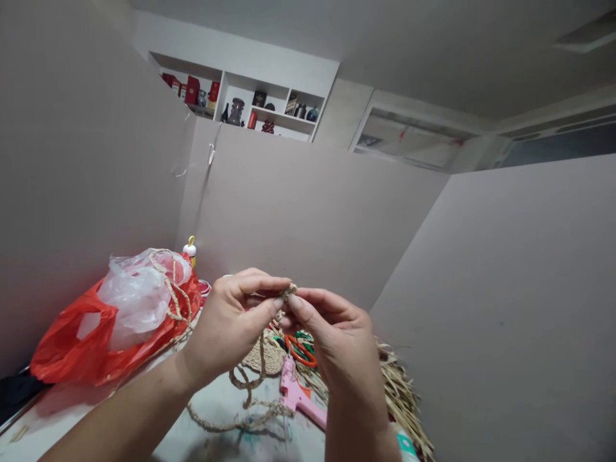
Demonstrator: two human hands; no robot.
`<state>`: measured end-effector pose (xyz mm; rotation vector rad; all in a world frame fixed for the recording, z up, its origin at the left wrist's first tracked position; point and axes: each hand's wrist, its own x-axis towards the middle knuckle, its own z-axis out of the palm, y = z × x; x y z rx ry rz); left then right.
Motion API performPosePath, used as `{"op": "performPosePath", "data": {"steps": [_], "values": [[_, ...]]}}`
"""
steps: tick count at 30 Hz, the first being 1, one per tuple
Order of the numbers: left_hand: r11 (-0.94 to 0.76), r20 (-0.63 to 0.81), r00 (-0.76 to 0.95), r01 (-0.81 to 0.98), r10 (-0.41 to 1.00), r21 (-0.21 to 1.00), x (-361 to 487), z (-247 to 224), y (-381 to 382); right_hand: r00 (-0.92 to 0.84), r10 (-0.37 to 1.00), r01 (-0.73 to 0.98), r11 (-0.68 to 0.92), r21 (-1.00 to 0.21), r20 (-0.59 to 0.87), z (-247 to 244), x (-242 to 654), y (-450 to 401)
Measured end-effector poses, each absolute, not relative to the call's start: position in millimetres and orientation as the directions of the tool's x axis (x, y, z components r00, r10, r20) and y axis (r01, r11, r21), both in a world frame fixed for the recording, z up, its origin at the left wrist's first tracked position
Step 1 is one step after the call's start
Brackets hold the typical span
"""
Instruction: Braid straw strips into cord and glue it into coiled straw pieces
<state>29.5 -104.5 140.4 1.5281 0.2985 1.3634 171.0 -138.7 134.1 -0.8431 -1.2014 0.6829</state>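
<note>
Both hands meet near the middle of the view, raised over the table. My left hand [235,314] pinches a small end of braided straw cord [289,292] between thumb and fingers. From the other side, my right hand [334,327] grips the same bit of cord with its thumb and fingertips. The rest of the cord hangs below in loops [248,378] and trails over the white tabletop [212,443]. Behind the hands lies a coiled, woven straw piece [267,358], partly hidden. A pink glue gun [291,385] rests between the forearms.
Red and clear plastic bags [77,346] fill the left side, with braided cord over them. A white and yellow bottle [190,250] stands behind. Loose dry straw [402,398] lies at right, and orange-handled scissors [301,351] sit mid-table. Grey partitions [289,212] enclose the table.
</note>
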Motion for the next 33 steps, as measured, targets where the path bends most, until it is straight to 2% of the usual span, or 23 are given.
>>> {"op": "performPosePath", "data": {"steps": [6,13,20,27,33], "values": [[-0.316,0.539,0.462,-0.476,0.704,0.821,28,140,-97,0.216,0.841,-0.058,0.518,-0.854,0.496,140,189,-142],[-0.155,0.472,0.537,-0.531,0.699,0.833,29,142,-101,0.067,0.854,-0.169,0.52,-0.837,0.517,138,188,-133],[-0.052,0.44,0.598,-0.553,0.669,0.831,29,141,-101,-0.087,0.754,-0.271,0.611,-0.743,0.651,127,192,-122],[0.011,0.414,0.634,-0.555,0.654,0.832,31,141,-108,-0.086,0.694,-0.345,0.652,-0.674,0.715,125,187,-122],[0.011,0.419,0.634,-0.559,0.65,0.829,32,141,-114,-0.037,0.667,-0.321,0.697,-0.641,0.744,121,184,-126]]}}
